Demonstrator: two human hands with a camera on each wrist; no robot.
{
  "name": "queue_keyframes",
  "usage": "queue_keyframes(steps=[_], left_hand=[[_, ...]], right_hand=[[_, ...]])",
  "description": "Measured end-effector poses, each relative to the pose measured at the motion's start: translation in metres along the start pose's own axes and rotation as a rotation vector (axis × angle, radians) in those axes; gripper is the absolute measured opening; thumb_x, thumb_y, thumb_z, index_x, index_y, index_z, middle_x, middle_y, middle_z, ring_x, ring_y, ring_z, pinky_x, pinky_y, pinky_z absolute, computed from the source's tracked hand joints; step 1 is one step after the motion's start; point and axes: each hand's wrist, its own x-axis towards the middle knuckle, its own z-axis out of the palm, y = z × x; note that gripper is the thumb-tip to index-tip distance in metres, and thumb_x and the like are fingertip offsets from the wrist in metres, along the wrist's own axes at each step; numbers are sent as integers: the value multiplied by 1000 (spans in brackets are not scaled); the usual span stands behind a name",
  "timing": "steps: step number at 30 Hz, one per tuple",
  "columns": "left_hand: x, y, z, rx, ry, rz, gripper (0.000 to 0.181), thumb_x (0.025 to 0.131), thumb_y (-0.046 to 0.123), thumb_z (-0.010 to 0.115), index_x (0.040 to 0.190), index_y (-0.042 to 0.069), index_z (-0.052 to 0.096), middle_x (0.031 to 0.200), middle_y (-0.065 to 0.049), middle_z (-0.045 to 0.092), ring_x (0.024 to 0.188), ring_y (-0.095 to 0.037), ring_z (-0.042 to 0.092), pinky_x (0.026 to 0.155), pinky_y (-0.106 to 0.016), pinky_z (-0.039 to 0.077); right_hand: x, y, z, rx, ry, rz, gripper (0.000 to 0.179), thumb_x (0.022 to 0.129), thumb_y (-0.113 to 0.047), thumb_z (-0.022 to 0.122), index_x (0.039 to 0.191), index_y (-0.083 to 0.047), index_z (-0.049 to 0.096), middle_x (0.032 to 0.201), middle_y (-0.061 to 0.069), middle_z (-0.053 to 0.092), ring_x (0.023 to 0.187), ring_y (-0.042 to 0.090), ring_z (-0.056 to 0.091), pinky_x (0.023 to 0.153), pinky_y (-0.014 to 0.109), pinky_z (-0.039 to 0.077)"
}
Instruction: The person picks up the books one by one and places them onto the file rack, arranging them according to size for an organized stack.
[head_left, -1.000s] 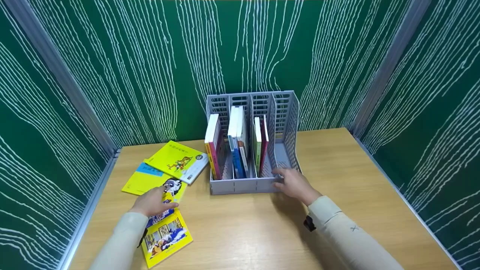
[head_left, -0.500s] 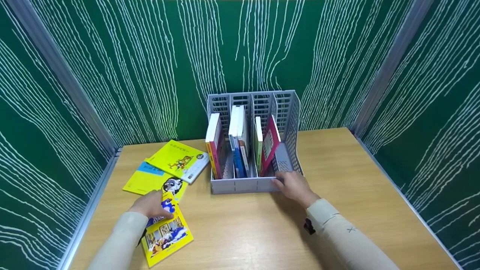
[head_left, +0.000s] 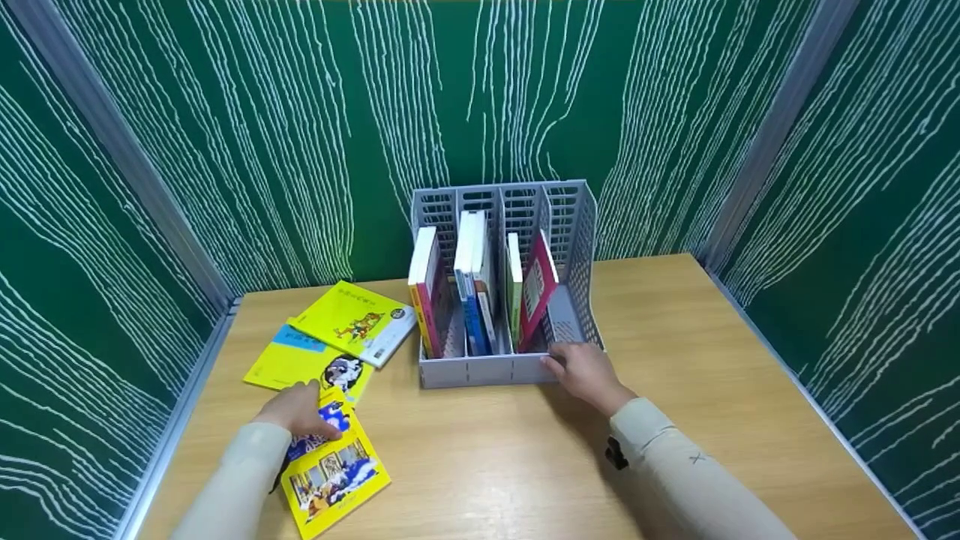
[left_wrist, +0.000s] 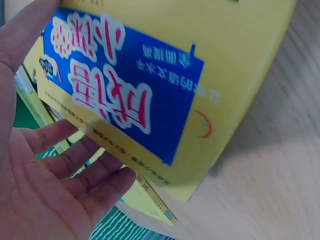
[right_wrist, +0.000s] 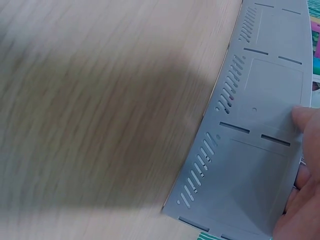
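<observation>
My left hand point(head_left: 294, 412) holds a yellow book point(left_wrist: 215, 125) with a blue title panel by its edge. In the left wrist view the thumb lies over the cover and the fingers reach beneath the edge. Below it in the head view is another part of yellow cover with a room picture point(head_left: 337, 484); whether it is a separate book is unclear. My right hand point(head_left: 589, 373) grips the front rim of a grey file rack point(head_left: 487, 373), thumb on the outer face. Inside the rack, a red book point(head_left: 538, 292) leans right beside an upright green-spined book point(head_left: 514, 292).
Two yellow books lie overlapping left of the rack: one with a cartoon tiger point(head_left: 352, 319), one with a blue label point(head_left: 289, 360) partly beneath it. More books stand in the left compartments, including a pink-spined book point(head_left: 427, 315) and white-topped books point(head_left: 471, 262). Green panels point(head_left: 405, 150) enclose the table point(head_left: 660, 315).
The red book has tipped from upright to leaning right. My left hand has drawn slightly back and left over the yellow book. My right hand's fingers have settled over the rack's front rim.
</observation>
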Motion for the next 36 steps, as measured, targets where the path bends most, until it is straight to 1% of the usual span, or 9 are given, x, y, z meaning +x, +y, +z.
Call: queue_keyframes(steps=[6, 9, 13, 15, 19, 25, 28, 32, 36], left_hand=[[0, 9, -18, -61, -52, 1, 96, 87, 34, 94, 159, -4, 45, 145, -26, 63, 121, -36, 66, 115, -63, 51], [-2, 18, -28, -137, -98, -45, 93, 88, 31, 93, 163, 5, 44, 140, -21, 66, 113, -32, 72, 105, -57, 60], [-5, 28, -39, -236, -150, -111, 96, 85, 32, 95, 165, 16, 44, 128, -16, 69, 97, -29, 76, 80, -48, 68], [-6, 32, -43, -242, -165, -118, 97, 84, 34, 96, 164, 18, 45, 126, -17, 69, 93, -30, 76, 73, -47, 68], [-8, 38, -49, -223, -188, -123, 94, 83, 36, 96, 162, 19, 49, 122, -14, 71, 90, -29, 77, 71, -45, 68], [-10, 39, -56, -220, -208, -61, 75, 84, 37, 95, 147, 14, 60, 114, -10, 75, 87, -25, 79, 75, -42, 69], [-8, 37, -58, -225, -212, -4, 60, 86, 40, 93, 134, 13, 68, 109, -8, 77, 86, -23, 80, 78, -37, 68], [-6, 38, -60, -287, -218, 46, 43, 89, 39, 91, 121, 14, 76, 103, -5, 81, 84, -21, 81, 77, -33, 68], [-7, 42, -61, -361, -205, 87, 31, 92, 35, 88, 114, 15, 81, 99, -5, 83, 83, -22, 82, 75, -32, 67]], right_hand=[[1, -1, 1, -1, -2, 12, 23, 106, -27, 71, 92, -9, 73, 88, 10, 77, 78, 28, 67, 79, 54, 59], [2, -1, 0, 11, -23, 32, 23, 107, -28, 70, 95, -9, 75, 91, 10, 78, 81, 28, 68, 83, 54, 59], [2, -2, 1, 14, -38, 37, 23, 107, -28, 70, 98, -8, 76, 92, 10, 78, 83, 28, 69, 85, 53, 60], [2, -2, 0, 15, -35, 33, 23, 107, -28, 70, 98, -8, 76, 92, 10, 79, 83, 29, 70, 85, 54, 60], [1, -2, 0, 16, -24, 25, 22, 107, -26, 71, 97, -7, 76, 92, 11, 79, 83, 30, 71, 85, 55, 60], [1, -2, 0, 28, -30, 30, 23, 107, -27, 70, 99, -7, 77, 96, 12, 80, 88, 32, 73, 88, 55, 60], [0, 0, 1, 26, 5, -5, 23, 106, -26, 72, 90, -9, 72, 85, 8, 76, 79, 28, 69, 80, 53, 59], [-1, 2, 2, 24, 37, -34, 28, 104, -24, 74, 81, -12, 65, 73, 2, 65, 69, 22, 57, 70, 49, 53], [0, 2, 3, 23, 20, -17, 26, 105, -25, 72, 83, -13, 66, 75, 1, 66, 70, 21, 56, 73, 48, 52]])
